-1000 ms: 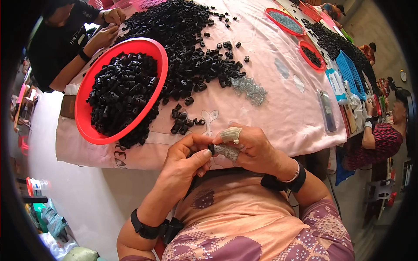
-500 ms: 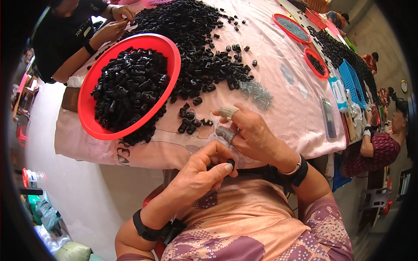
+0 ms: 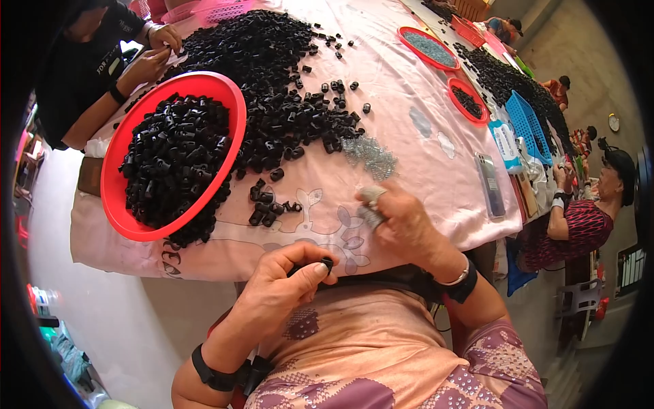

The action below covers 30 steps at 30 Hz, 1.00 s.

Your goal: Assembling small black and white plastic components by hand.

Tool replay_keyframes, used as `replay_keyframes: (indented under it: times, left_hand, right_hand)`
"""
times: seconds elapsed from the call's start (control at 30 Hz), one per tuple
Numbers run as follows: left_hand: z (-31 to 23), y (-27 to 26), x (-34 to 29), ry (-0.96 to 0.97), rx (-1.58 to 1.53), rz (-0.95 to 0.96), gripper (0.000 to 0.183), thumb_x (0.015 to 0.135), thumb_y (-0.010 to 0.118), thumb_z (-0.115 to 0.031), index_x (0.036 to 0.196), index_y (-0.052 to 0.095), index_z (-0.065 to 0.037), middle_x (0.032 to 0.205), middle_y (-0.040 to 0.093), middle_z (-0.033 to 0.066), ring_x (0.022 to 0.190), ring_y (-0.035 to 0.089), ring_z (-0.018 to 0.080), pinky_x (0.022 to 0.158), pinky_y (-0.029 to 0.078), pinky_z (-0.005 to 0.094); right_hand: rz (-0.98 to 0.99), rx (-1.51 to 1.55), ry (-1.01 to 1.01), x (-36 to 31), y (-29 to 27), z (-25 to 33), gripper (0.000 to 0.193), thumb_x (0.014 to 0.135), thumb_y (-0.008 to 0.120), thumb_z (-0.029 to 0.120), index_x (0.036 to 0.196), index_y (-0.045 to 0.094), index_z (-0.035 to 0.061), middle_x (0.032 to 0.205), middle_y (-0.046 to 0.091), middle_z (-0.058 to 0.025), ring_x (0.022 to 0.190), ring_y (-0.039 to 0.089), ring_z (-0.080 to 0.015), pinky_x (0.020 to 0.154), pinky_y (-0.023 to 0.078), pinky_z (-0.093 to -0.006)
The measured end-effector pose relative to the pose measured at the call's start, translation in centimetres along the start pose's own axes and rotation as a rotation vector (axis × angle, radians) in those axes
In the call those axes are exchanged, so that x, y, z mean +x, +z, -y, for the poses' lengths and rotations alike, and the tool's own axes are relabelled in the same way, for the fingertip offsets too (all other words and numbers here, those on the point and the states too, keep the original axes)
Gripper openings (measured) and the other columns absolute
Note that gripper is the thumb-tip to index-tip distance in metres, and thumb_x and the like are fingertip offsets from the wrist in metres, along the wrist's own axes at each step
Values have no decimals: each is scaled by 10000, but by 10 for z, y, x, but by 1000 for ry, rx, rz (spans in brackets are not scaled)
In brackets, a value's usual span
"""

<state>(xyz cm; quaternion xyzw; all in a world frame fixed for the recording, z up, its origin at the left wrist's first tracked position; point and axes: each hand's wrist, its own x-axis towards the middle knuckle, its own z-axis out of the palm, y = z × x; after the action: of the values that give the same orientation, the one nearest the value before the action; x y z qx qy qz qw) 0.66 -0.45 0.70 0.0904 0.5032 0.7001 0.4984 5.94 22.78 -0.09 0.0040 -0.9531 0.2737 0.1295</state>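
Observation:
Pinched between the thumb and fingers of my left hand (image 3: pixel 286 276), just past the table's front edge, is a small black plastic part (image 3: pixel 328 262). My right hand (image 3: pixel 407 221) hovers over the cloth to its right, smeared by motion; pale wraps (image 3: pixel 372 204) cover some of its fingers. Whether those fingers hold anything is hidden. Beyond it lies a heap of small shiny metal pieces (image 3: pixel 370 157). Several loose black parts (image 3: pixel 269 206) rest on the cloth in front of my left hand. Behind them spreads a large pile of the same black parts (image 3: pixel 248 51).
A red basin (image 3: pixel 236 123) full of black parts stands at left. A pink cloth (image 3: pixel 436 191) covers the table. At right lie a phone (image 3: pixel 489 184), a blue basket (image 3: pixel 524 123) and smaller red trays (image 3: pixel 451 101). A co-worker's hands (image 3: pixel 160 51) work at far left.
My right hand has moved a little right and turned, its fingers now more curled. The left hand keeps its pinch on the black part. The whole view has shifted slightly.

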Motion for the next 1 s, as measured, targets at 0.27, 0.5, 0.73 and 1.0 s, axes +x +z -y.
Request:
replay_keyframes:
  times: [0.27,0.5,0.73,1.0]
  left_hand:
    - [3,-1,5,-12,33,-21,180,940,571,-121,1070,612,-3,846,657,54,602,461,28,514,353,157]
    - [0,-1,4,-6,43,-10,184,931,586,-128,1064,616,-4,846,655,54,597,457,29,510,346,158]
    - [0,0,4,-18,71,-11,184,929,590,-129,1065,618,-8,844,654,48,602,458,29,513,349,160]
    - [1,-1,3,-3,68,-16,191,932,592,-137,1070,615,-8,852,653,47,605,456,29,514,349,160]
  right_hand:
    - [-124,36,73,10,-14,-35,217,857,594,-14,1071,626,-30,887,677,-130,801,645,-139,709,500,-256]
    - [-160,358,255,11,-10,-30,176,854,579,-8,1016,641,-35,819,663,-145,718,629,-153,663,492,-270]
    - [-129,203,44,14,0,-37,244,888,549,-34,1122,614,-11,965,669,-67,870,629,-107,776,494,-228]
    - [-154,332,69,15,-3,-22,207,827,578,-22,1020,650,-2,939,646,-206,852,657,-325,748,516,-342]
